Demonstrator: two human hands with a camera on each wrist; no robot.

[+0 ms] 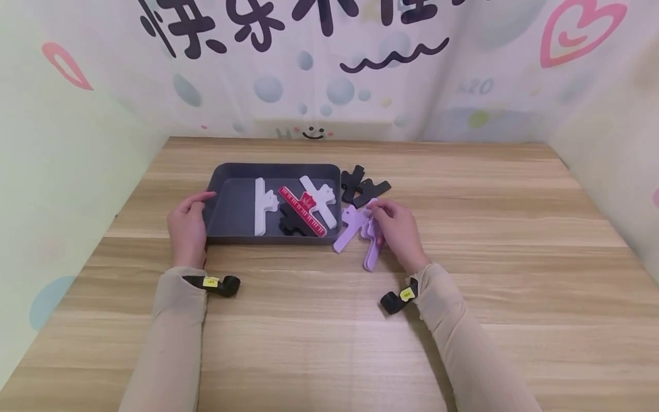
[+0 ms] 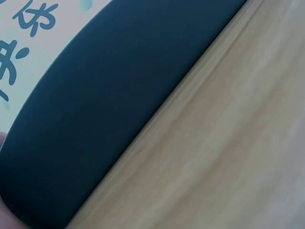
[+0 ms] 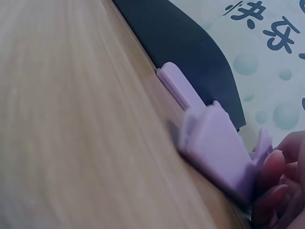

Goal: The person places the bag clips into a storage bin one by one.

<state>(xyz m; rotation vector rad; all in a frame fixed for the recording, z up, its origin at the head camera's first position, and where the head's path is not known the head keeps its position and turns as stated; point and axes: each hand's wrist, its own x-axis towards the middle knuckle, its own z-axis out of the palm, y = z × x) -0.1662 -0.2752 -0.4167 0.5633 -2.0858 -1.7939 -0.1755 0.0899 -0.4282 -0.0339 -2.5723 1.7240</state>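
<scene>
The purple clip at your fingertips, just right of the middle of the head view, should feel light and stiff, likely moulded plastic; its smooth faces could slide a little under dry fingers, and the shaped handle looks like the thinnest, most breakable part. Take it by that handle, thumb against fingers, since squeezing there probably parts the long bar and gives a steadier hold than the bar itself. It is pale lilac, with a straight, round-ended bar of two layers, slanting toward the bottom of the frame. Your right hand pinches it near its upper end. Just left of it lies a second purple clip, beside the right end of the dark grey tray; above them, two black clips rest against each other. In the tray's right half, a red clip lies across a black clip, between two white clips. Your left hand, left of centre, grips the tray's left end on the wooden table.
</scene>
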